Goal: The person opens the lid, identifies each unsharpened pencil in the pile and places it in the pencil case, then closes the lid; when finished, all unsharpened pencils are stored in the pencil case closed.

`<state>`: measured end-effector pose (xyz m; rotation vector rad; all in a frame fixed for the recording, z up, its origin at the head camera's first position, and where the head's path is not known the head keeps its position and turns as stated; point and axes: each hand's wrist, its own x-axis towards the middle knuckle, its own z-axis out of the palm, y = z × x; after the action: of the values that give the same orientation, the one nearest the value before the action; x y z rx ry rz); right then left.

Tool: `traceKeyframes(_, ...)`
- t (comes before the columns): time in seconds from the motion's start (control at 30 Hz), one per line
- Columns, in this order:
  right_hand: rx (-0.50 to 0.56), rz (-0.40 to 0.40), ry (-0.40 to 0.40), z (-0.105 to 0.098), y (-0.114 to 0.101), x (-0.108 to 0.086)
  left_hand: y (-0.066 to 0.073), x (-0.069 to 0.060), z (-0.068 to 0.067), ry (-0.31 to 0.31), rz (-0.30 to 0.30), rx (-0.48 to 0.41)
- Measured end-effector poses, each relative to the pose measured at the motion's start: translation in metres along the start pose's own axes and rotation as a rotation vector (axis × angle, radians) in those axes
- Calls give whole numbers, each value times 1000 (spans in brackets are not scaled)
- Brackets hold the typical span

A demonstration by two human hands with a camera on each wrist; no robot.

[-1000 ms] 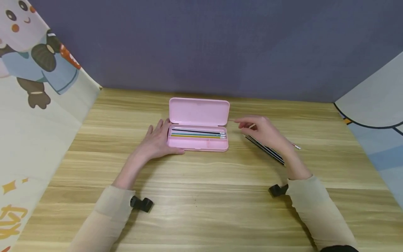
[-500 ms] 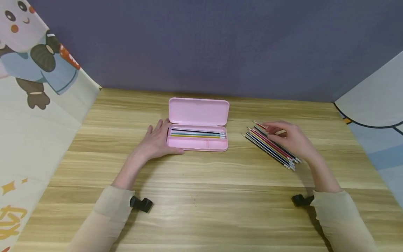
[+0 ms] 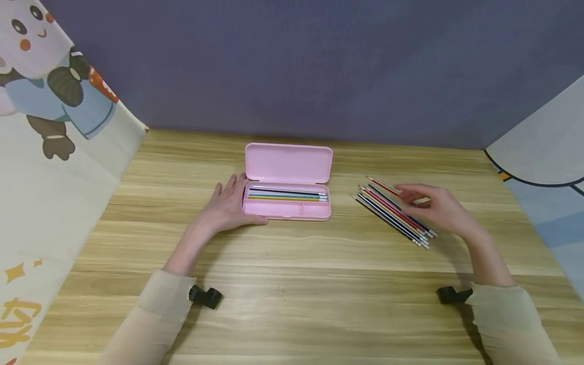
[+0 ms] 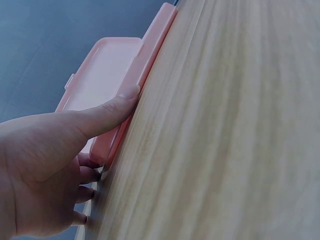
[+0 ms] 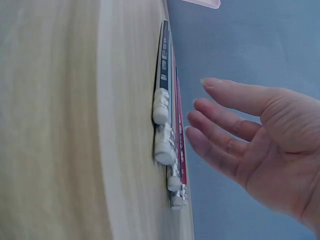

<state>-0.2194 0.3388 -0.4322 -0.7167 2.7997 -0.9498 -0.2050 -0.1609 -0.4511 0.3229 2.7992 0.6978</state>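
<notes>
A pink pencil case (image 3: 286,210) lies on the table with its lid (image 3: 289,162) raised at the back. Several pencils (image 3: 287,194) lie lengthwise in its rear compartment. My left hand (image 3: 225,205) holds the case's left end, thumb along the front wall and fingers round the side; the left wrist view shows the thumb (image 4: 112,112) against that wall. To the right, a loose bundle of pencils (image 3: 388,215) lies slanting on the table. Over its right side hovers my right hand (image 3: 433,205), fingers loosely bent, nothing between them in the right wrist view.
The pencils' eraser ends (image 5: 164,145) point towards the near right. A dark blue-grey partition (image 3: 315,76) stands behind the wooden table (image 3: 283,284). Printed panels flank the table, with a cartoon figure (image 3: 50,76) on the left one.
My right hand has drawn back to the right from beside the case to the pencil bundle, uncovering most of it. My left hand and the case have stayed in place.
</notes>
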Motion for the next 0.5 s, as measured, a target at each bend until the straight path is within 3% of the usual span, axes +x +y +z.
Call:
traceKeyframes(0.23, 24, 18, -95, -3, 6, -3, 0, 0, 1, -11, -1, -8)
traceKeyframes(0.5, 52, 55, -140, -6, 14, -4, -1, 0, 0, -1, -2, -11)
